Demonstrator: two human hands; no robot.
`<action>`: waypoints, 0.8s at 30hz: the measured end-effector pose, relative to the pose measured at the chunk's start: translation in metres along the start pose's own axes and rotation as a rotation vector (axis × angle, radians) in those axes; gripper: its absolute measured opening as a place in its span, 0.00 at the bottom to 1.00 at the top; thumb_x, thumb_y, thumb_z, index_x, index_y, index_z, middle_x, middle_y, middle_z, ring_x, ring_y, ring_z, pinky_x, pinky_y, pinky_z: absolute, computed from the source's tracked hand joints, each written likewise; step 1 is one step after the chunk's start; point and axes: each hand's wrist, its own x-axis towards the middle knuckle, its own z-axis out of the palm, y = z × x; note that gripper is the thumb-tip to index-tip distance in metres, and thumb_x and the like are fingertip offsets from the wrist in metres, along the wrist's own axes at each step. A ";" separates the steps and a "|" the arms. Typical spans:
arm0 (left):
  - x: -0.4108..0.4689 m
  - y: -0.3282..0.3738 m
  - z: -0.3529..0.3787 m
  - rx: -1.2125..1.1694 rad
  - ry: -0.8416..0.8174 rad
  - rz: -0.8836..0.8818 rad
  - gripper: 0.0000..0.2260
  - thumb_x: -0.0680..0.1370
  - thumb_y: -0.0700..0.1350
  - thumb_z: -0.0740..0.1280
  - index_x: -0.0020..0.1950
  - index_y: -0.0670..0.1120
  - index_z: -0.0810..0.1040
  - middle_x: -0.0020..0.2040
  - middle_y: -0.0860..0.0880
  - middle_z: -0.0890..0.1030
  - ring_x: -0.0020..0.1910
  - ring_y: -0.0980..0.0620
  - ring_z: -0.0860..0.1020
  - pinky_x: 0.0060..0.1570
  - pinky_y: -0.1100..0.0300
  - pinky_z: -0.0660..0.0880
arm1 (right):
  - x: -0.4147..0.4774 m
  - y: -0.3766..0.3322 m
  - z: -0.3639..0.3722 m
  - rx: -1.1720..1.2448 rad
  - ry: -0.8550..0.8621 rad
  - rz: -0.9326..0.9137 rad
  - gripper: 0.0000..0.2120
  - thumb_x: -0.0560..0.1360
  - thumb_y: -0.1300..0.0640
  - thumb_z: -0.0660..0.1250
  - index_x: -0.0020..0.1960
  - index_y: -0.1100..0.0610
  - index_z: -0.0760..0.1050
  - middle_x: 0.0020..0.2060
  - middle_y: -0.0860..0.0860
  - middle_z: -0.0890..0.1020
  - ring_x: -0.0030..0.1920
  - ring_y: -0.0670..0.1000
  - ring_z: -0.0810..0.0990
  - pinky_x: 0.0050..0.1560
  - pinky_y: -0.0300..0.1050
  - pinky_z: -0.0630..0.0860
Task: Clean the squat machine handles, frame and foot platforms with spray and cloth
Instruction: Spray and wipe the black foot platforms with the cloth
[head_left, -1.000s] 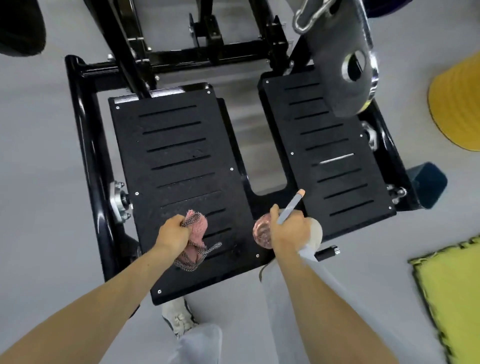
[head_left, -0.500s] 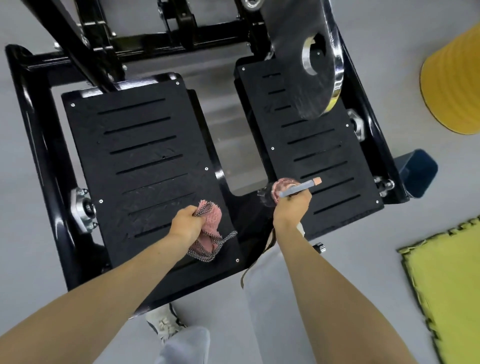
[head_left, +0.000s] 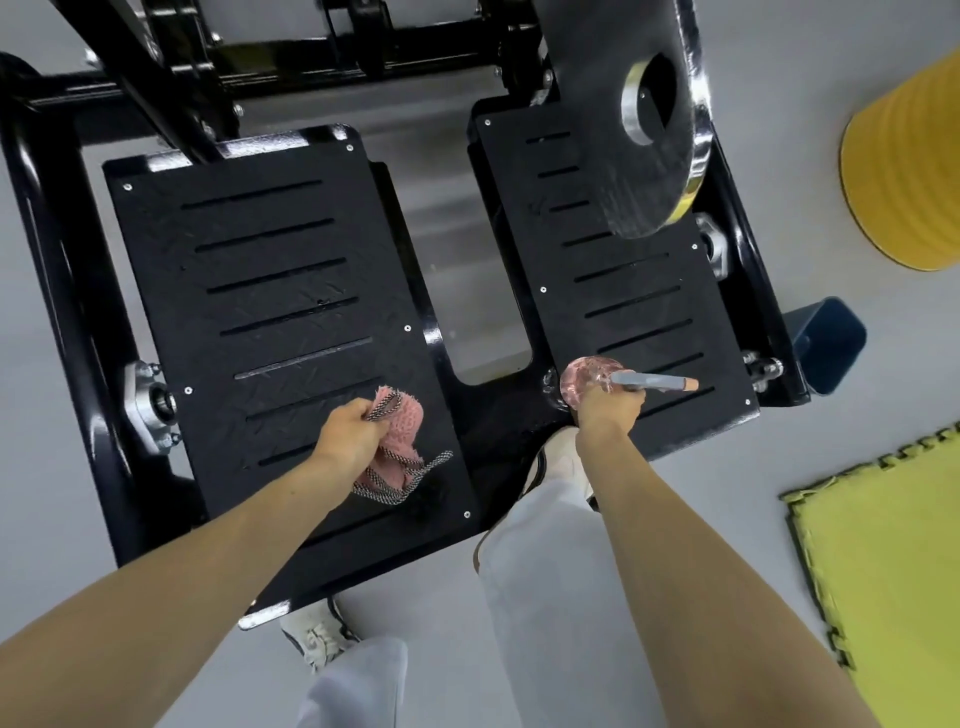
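Noted left hand (head_left: 348, 436) at lower centre of frame gripping bunched pink cloth (head_left: 400, 457) over lower part of left foot platform (head_left: 270, 291). Found right hand (head_left: 609, 411), just right of centre, clasping pink spray bottle (head_left: 584, 384), grey nozzle (head_left: 649, 382) pointing right over near edge of right foot platform (head_left: 639, 312).
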 end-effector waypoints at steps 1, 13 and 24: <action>-0.002 0.000 -0.003 -0.013 -0.006 0.000 0.06 0.80 0.37 0.61 0.54 0.44 0.76 0.48 0.45 0.79 0.41 0.48 0.78 0.38 0.58 0.73 | -0.004 0.001 0.000 -0.025 -0.008 0.012 0.24 0.76 0.63 0.65 0.71 0.57 0.63 0.58 0.50 0.74 0.57 0.52 0.76 0.57 0.42 0.72; -0.035 -0.007 -0.066 -0.372 -0.209 0.069 0.11 0.79 0.34 0.60 0.52 0.47 0.78 0.51 0.45 0.83 0.49 0.48 0.81 0.48 0.58 0.77 | -0.164 0.047 0.047 -0.251 -0.909 0.147 0.24 0.73 0.67 0.64 0.67 0.53 0.72 0.61 0.50 0.78 0.60 0.51 0.75 0.58 0.46 0.69; -0.045 -0.040 -0.157 -0.813 -0.049 0.006 0.14 0.80 0.50 0.64 0.60 0.42 0.74 0.55 0.45 0.82 0.49 0.49 0.81 0.41 0.60 0.77 | -0.270 -0.001 0.101 -0.914 -1.147 -0.075 0.18 0.72 0.50 0.73 0.57 0.57 0.78 0.43 0.49 0.76 0.36 0.45 0.71 0.41 0.38 0.76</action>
